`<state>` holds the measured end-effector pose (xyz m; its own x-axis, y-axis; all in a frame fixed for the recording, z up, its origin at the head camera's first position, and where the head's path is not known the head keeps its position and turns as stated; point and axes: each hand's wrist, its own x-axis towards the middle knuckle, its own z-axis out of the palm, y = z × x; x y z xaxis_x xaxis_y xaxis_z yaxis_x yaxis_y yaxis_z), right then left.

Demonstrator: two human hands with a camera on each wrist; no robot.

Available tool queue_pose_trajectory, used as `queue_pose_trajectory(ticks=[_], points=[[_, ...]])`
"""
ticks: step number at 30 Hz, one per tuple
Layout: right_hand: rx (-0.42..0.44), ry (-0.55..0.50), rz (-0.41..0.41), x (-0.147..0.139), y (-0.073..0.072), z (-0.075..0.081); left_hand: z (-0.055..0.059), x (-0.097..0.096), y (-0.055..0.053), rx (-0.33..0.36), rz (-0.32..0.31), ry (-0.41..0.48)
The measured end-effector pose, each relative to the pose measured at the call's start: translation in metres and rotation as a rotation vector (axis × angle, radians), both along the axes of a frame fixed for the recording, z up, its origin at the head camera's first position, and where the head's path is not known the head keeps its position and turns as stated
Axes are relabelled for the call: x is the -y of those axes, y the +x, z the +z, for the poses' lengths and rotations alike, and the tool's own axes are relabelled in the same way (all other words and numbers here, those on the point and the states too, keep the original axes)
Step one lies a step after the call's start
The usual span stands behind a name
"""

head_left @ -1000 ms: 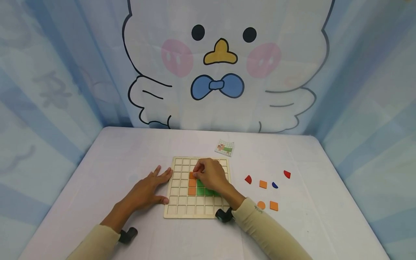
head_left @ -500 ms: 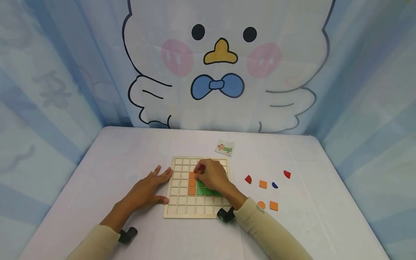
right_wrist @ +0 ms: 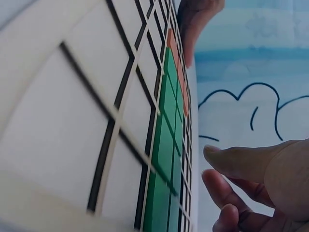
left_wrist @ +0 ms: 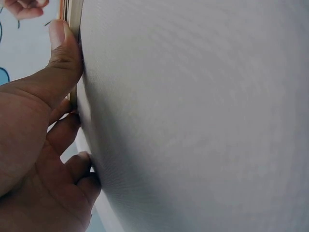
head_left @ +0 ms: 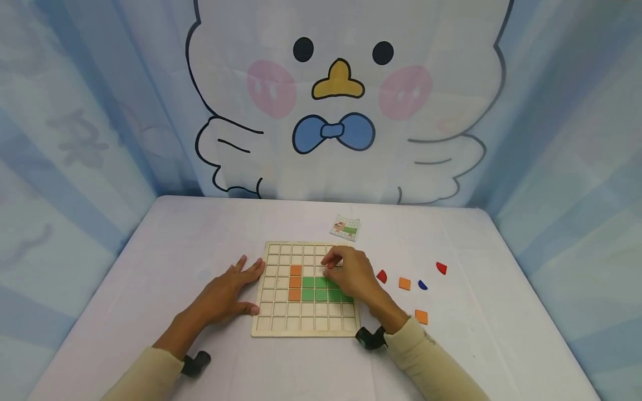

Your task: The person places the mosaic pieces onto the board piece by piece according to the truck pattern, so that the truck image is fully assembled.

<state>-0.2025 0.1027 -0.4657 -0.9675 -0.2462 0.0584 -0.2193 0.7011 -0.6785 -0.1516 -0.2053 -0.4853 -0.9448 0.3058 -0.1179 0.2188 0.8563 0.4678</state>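
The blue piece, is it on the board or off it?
Off: the blue piece lies on the white table, clearly to the right of the wooden board.

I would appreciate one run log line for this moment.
left hand: touching board; right hand: empty, over board; green tiles, orange tiles: on board

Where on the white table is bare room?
Bare: left of the left hand, and before the wooden grid board, between black wrist cameras. Crowded: right of the board, among loose orange squares, red wedges and a blue semicircle.
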Motion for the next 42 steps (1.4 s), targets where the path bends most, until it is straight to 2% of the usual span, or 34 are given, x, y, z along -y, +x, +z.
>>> queue_pose_trajectory(ticks=[19,34,42], points=[[0.044,0.046,-0.177,-0.065,0.006,0.000,0.001,-0.001,0.001,-0.005,-0.003,-0.004],[0.050,0.080,-0.273,-0.115,0.014,0.001,0.001,-0.001,0.000,-0.005,-0.004,-0.011],[0.051,0.095,-0.287,-0.139,0.018,-0.001,-0.001,0.000,0.001,0.005,0.001,-0.002]])
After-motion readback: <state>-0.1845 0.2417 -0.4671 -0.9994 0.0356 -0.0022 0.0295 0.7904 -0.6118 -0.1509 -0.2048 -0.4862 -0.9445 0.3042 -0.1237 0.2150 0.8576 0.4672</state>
